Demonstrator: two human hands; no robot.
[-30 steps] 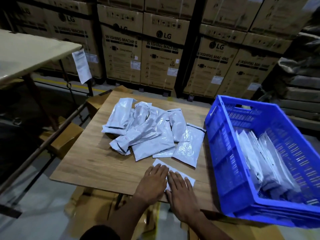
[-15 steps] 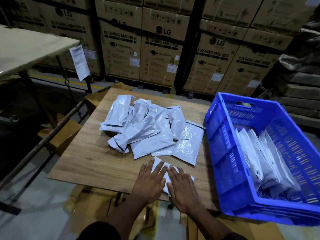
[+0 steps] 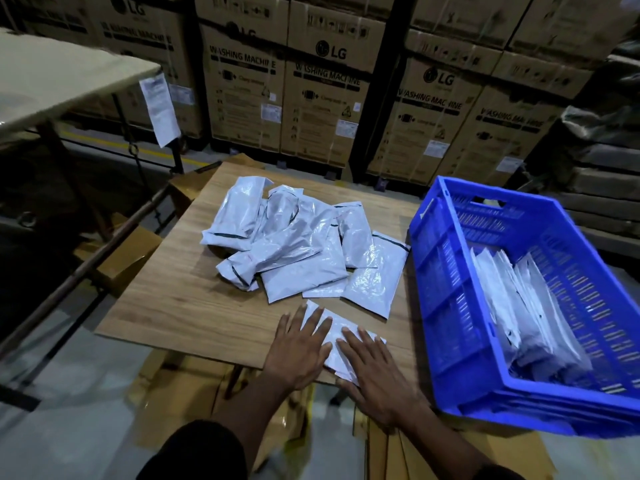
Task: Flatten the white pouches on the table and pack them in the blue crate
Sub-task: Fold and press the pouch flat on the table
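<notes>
The white pouch (image 3: 333, 341) I am working lies at the near edge of the wooden surface (image 3: 180, 306), pressed flat under my left hand (image 3: 298, 348) and right hand (image 3: 374, 370), each grip spread with straight fingers and clamped on nothing. Just beyond it, the loose pile of white pouches (image 3: 298, 244) sits mid-surface. The blue crate (image 3: 446, 306) stands to my right with packed pouches (image 3: 519, 306) leaning inside, and LG washing-machine cartons (image 3: 325, 98) are stacked behind.
</notes>
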